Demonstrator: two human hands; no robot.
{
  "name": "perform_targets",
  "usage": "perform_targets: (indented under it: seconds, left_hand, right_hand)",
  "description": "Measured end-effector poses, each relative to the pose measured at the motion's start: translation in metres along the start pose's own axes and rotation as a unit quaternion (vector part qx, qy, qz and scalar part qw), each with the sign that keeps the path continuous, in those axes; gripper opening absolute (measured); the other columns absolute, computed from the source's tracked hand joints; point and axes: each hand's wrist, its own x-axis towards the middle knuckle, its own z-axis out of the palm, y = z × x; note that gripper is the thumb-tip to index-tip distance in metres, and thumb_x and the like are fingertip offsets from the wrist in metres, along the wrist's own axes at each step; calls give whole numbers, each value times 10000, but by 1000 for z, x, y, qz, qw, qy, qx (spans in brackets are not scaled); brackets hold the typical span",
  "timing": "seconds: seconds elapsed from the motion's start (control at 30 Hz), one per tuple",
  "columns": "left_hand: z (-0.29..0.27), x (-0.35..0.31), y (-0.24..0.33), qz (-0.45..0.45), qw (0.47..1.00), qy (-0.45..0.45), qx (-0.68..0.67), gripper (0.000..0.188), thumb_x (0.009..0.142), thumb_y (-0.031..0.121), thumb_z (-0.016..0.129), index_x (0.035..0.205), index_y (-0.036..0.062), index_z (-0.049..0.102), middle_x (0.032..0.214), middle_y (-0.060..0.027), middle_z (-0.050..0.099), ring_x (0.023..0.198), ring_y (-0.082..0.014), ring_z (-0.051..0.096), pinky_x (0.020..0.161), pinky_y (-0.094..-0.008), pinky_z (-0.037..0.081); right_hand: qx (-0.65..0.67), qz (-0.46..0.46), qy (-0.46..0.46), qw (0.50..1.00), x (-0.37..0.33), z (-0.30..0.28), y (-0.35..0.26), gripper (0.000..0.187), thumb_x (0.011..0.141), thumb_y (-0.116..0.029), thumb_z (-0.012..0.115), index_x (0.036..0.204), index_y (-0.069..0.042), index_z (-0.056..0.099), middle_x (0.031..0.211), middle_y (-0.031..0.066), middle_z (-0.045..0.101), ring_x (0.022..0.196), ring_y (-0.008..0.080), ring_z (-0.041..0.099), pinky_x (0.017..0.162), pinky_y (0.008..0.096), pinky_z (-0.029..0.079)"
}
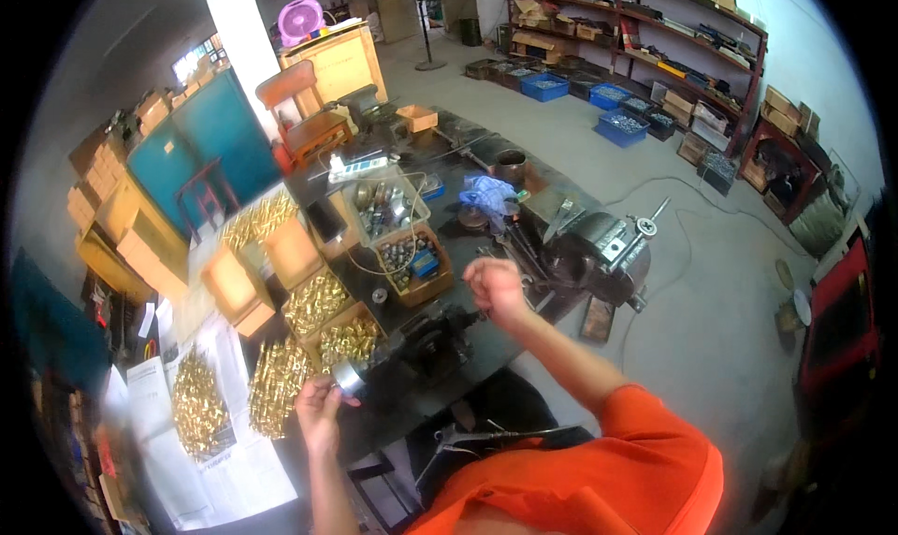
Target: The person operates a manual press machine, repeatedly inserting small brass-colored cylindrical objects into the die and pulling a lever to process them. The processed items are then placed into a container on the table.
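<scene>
A dark bench machine [432,345] with a silver round collar [349,378] on its left end sits at the near edge of the table. My left hand [320,408] is at the collar's face, thumb and fingers drawn together; any small piece between them is too small to make out. My right hand [495,287] is closed in a fist above the machine's right end, and what it grips, if anything, is hidden. Brass fittings fill an open box [376,318] behind the collar, and more brass fittings [278,385] lie in a heap to its left.
Newspaper [248,488] under another brass heap [199,409] covers the left side. Beyond the machine are a box of metal parts [438,289] and a clear bin [360,198]. A heavy vise [599,254] with a die handle [645,228] stands right; blue crates [622,128] line the floor.
</scene>
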Motion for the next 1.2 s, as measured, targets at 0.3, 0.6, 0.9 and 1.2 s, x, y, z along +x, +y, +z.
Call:
perform_targets:
  seconds: [0.3,0.6,0.9,1.2]
  left_hand:
    - [-14,-1,-23,25,993,93,75,99,778,-11,591,870,-38,566,763,-70,580,625,-144,564,577,-255,475]
    - [-5,-4,-10,1,999,31,-17,169,769,-56,576,937,-59,558,795,-92,603,663,-135,585,600,-238,478]
    - [-5,-1,-13,-9,999,37,-26,90,794,-9,578,872,-52,568,740,-71,586,603,-113,560,543,-232,480]
    - [-10,1,-5,-20,998,25,57,132,830,80,568,846,-52,569,691,-66,575,578,-103,545,512,-229,470]
  right_hand:
    - [70,-10,84,994,81,-11,60,175,827,-101,386,876,4,517,588,-2,395,500,89,348,428,203,262]
    - [-147,-62,209,965,32,-44,100,144,772,-187,554,773,-47,589,721,24,540,558,146,481,500,300,377]
    - [-23,53,100,993,42,-66,107,190,767,-166,533,849,-6,594,820,74,587,689,188,556,563,310,426]
    - [-228,-113,68,965,81,-10,62,147,794,-122,515,801,1,596,619,-1,481,544,88,443,468,219,344]
